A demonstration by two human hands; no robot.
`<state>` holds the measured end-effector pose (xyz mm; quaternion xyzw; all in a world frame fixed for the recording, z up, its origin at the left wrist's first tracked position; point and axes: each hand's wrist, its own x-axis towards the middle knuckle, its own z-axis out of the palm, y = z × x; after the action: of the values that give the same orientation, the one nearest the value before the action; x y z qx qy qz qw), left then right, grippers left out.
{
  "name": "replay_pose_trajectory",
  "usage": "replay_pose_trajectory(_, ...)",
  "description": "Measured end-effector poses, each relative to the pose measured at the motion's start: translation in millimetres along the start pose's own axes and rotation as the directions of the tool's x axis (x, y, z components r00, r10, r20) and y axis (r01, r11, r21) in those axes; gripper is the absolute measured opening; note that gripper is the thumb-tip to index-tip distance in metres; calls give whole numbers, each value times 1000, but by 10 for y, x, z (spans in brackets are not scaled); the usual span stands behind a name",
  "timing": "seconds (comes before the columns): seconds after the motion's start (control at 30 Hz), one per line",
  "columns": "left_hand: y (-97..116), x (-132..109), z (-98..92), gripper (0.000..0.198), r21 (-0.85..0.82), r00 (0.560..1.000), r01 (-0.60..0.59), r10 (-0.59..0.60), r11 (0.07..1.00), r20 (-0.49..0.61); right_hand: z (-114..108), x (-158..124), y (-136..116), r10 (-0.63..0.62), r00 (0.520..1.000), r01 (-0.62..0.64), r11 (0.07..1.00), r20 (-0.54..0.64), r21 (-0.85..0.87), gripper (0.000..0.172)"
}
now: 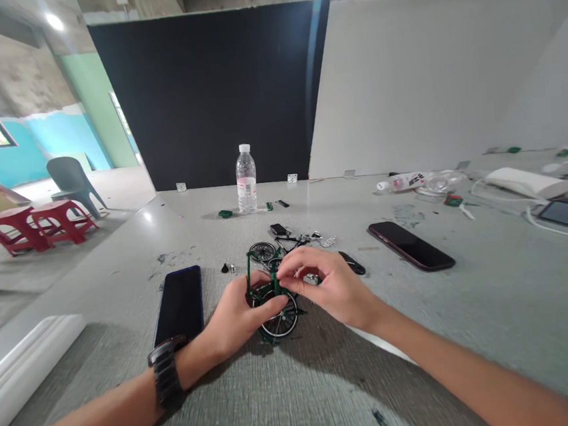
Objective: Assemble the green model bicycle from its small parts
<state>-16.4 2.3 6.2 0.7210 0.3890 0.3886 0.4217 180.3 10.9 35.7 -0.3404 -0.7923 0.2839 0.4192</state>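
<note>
A small green model bicycle point(280, 318) with black spoked wheels is held low over the grey table. My left hand point(243, 310) is closed around its frame, the thumb lying across it above the near wheel. With thumb and forefinger pinched together, my right hand point(323, 279) touches the green frame from the right; whether a small part sits between those fingertips is hidden. Just beyond are a loose spoked wheel point(262, 251) and several small black and silver parts. Two tiny parts, one a black piece point(225, 268), lie left of the bicycle.
A dark phone point(180, 305) lies left, another phone point(410, 246) right. A water bottle point(246, 186) stands at the back before a black panel point(217, 92). Crumpled plastic bottles point(401, 182), cables and a white box point(527, 183) are far right. A white roll point(28, 371) lies front left.
</note>
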Motion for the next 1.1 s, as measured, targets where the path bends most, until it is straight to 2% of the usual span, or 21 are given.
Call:
replay_pose_trajectory(0.13, 16, 1, -5, 26, 3, 1000, 7, -7, 1000, 2, 11, -13, -4, -27, 999, 27, 999, 30, -26, 8)
replay_pose_trajectory(0.4, -2, 0, -16, 27, -29, 1000, 13, -12, 1000, 12, 21, -6, 7, 45, 999, -45, 999, 9, -23, 7)
replay_pose_trajectory(0.63, 4, -5, -15, 29, -17, 1000, 16, -15, 1000, 4, 4, -12, -9, -27, 999, 29, 998, 42, -56, 14)
replay_pose_trajectory(0.8, 16, 4, -8, 33, -8, 1000, -10, 10, 1000, 0, 14, -10, -49, 95, 994, -96, 995, 49, 29, 9)
replay_pose_trajectory(0.9, 18, 11, -6, 35, -10, 1000, -29, 29, 1000, -5, 24, -7, -39, 163, 986, -166, 981, 30, 105, 14)
replay_pose_trajectory(1.1, -2, 8, -5, 33, -12, 999, -47, 47, 999, -7, 11, -14, -21, 212, 976, -217, 963, 47, 162, 16)
